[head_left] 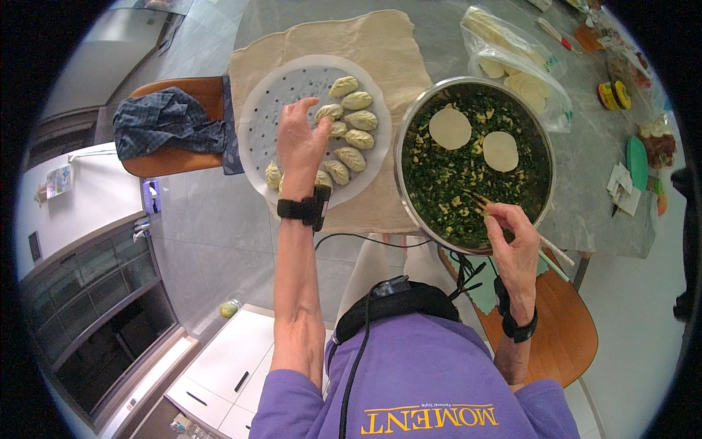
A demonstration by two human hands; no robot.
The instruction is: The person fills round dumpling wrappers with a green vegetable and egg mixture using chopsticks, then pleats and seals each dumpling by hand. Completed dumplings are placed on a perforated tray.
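My left hand point(301, 139) is over a round white perforated sheet point(267, 132), its fingers and thumb apart. Beside the thumb and index fingertip lies a pleated, pale green dumpling point(328, 113); whether they touch it is hard to see. Several more such dumplings point(359, 120) lie in curved rows along the sheet's right and near sides, some partly hidden by my left hand and wrist. My right hand point(515, 233) is closed on a pair of chopsticks point(557, 251), tips down at the chopped green filling point(446, 186) in a large steel bowl point(401, 175). Two round dough wrappers point(450, 129) rest on the filling.
Beige cloth point(365, 36) lies under the sheet. Beyond the bowl is a clear plastic bag point(504, 51) of wrappers. A yellow-and-black jar point(614, 96) and a green oval item point(637, 164) sit at right. One chair point(578, 329) stands near my right side, another point(157, 159) at left.
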